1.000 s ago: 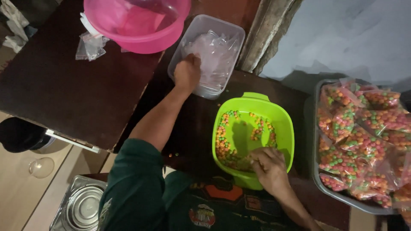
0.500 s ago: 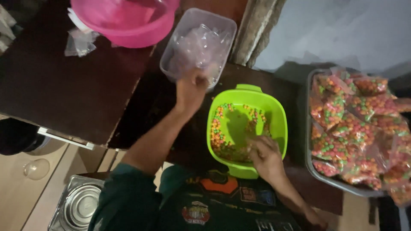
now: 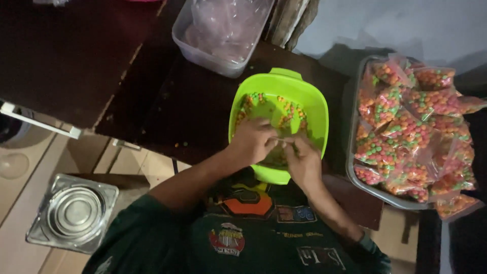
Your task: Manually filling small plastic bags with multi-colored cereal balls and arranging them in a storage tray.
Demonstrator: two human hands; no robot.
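Head view, looking down. The dark wooden tabletop (image 3: 66, 56) carries, at right, a grey rectangular tray (image 3: 355, 175) heaped with sealed clear packets of multicoloured candy beads (image 3: 411, 132); at the far edge, a clear plastic tub (image 3: 203, 53) of empty thin plastic bags (image 3: 228, 23); and, directly before the person, a lime-green square plastic basin (image 3: 304, 96) holding loose candy beads (image 3: 253, 99). The left hand (image 3: 253, 141), a second ago stretched out to the tub of bags, is now back over the near side of the basin, meeting the right hand (image 3: 303, 160), which has stayed there. Both hands are closed fingertip to fingertip around a small clear bag (image 3: 280, 139), seemingly spreading its mouth just above the beads. A square steel container (image 3: 73, 213) sits on the floor at lower left.
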